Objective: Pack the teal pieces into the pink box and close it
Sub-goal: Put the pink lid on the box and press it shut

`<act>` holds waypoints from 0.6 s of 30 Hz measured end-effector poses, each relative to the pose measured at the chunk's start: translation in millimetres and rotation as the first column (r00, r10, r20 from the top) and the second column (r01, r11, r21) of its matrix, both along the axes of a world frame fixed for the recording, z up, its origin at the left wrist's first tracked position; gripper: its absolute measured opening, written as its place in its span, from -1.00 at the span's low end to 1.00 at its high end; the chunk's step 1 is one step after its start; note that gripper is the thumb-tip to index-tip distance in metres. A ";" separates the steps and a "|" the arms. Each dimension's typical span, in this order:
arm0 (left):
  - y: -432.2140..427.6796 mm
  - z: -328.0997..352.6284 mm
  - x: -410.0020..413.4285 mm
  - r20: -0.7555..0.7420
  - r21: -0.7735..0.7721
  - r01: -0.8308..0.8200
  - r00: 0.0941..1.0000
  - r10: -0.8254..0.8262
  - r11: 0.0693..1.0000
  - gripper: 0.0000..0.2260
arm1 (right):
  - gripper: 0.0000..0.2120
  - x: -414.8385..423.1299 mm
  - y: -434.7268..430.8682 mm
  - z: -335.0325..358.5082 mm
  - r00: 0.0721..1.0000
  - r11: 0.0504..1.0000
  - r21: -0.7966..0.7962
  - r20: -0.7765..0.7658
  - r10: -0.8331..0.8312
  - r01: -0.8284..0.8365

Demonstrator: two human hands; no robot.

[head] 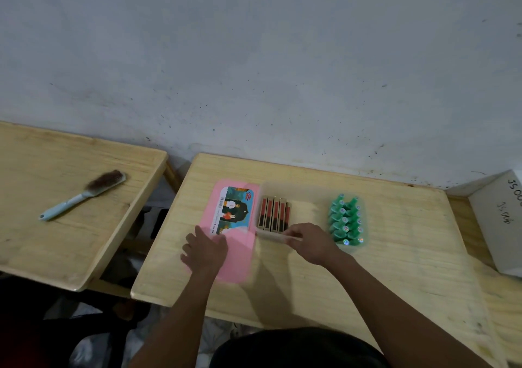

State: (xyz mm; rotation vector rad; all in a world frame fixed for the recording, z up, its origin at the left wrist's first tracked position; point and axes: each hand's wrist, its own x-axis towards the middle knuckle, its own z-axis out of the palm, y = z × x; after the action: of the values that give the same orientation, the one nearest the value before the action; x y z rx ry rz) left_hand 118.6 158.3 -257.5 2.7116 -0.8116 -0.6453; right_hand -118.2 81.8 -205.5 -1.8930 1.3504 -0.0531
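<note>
Currently, both forearms extend forward from the lower edge of the view onto the worktop [395, 254], a light wooden surface set against a pale wall [254, 57].

Left hand [204, 250]: palm down, fingers spread and laid flat on the near end of the pink box lid [238, 252]. The grip is wide and holds nothing; it only presses on the lid. The lid lies flat and carries a printed label [233, 209] on its far half.

Right hand [309, 243]: palm down, wrist turned slightly inward. Its fingers are closed narrowly on a pale flat piece [272, 235] at the near edge of a translucent tray [305, 195]. Motion blur prevents telling whether this piece is part of the tray or a separate item.

The tray sits just to the right of the lid, touching or nearly touching it. In its left part, a row of slim dark boxes with red panels [274, 215] stands side by side.

Teal pieces [346, 220]: grouped in two close rows just right of the right hand, at the right end of the tray. Whether they rest inside it or beside it cannot be told.

On a separate worktop [42, 240] to the left lies a brush with a light blue handle [82, 195]. A white carton with handwriting [500, 220] stands at the far right.
</note>
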 end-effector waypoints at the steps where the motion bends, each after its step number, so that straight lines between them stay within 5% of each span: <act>1: -0.1 4.3 -0.4 -0.029 0.005 -0.045 0.999 0.045 0.999 -0.37 | -0.82 0.5 1.9 -0.7 1.000 1.000 -0.023 -0.006 -0.002 0.002; 4: 1.0 16.3 3.3 -0.124 0.022 -0.182 0.975 0.183 0.983 -0.48 | -0.80 0.9 5.7 1.1 1.000 0.998 -0.061 -0.012 0.013 -0.014; 7: 1.8 31.6 6.7 -0.162 -0.164 -0.194 0.972 0.168 0.967 -0.63 | -0.80 -0.4 6.0 7.3 1.000 1.000 -0.016 0.019 0.000 0.000; 12: -14.4 96.8 -13.1 0.139 -0.436 0.090 0.990 -0.032 0.896 -0.75 | -0.79 -2.8 1.0 18.4 0.971 0.993 0.052 0.206 -0.117 0.109; 15: -27.3 138.9 -28.6 0.294 -0.539 0.250 0.951 -0.098 0.804 -0.78 | -0.78 -0.2 0.5 29.0 0.884 0.951 0.080 0.354 -0.307 0.298; 18: -37.7 167.6 -47.1 0.208 -0.702 0.238 0.970 -0.127 0.671 -0.78 | -0.84 2.9 6.9 40.2 0.724 0.862 0.228 0.471 -0.504 0.452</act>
State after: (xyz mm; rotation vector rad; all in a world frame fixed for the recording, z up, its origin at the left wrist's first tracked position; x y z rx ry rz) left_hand 71.5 120.5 -89.8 1.9612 -1.1000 -0.0953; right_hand -115.3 88.7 -165.4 -1.2604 1.3819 -0.7023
